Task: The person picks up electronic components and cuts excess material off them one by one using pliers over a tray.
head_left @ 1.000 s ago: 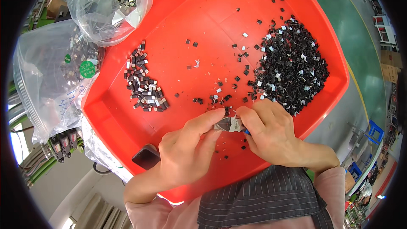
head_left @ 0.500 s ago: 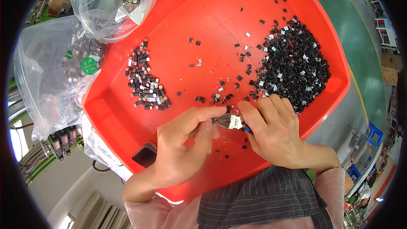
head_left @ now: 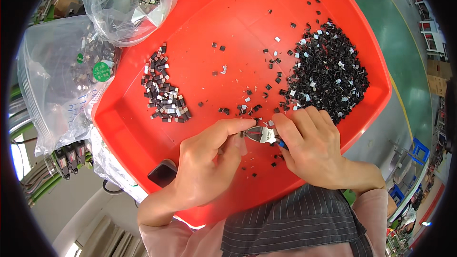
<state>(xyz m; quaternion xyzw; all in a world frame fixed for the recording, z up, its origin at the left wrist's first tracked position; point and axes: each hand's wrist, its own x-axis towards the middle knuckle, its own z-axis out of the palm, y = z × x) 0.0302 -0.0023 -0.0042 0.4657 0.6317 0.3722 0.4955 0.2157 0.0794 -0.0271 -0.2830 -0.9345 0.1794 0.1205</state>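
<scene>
My right hand (head_left: pixel 312 150) is wrapped round a pair of pliers (head_left: pixel 266 135) with a pale metal head and a blue handle; most of the handle is hidden in the palm. The jaws point left, and a narrow gap shows between them. At their tips my left hand (head_left: pixel 207 159) pinches a small dark piece (head_left: pixel 242 134) between thumb and forefinger, mostly covered by the fingers. Both hands are over the near part of a red tray (head_left: pixel 228 85). Small black scraps and crumbs (head_left: pixel 245 109) lie just beyond the pliers.
A large heap of black scraps with some white bits (head_left: pixel 328 71) fills the tray's right side. Black pieces with silver ends (head_left: pixel 164 90) lie grouped at the left. A dark phone-like device (head_left: pixel 163 173) rests at the near left edge. Clear plastic bags (head_left: pixel 52 76) of parts stand left.
The pliers have turned and shifted slightly right, so the gap between their jaws shows more plainly. Both hands have moved very little.
</scene>
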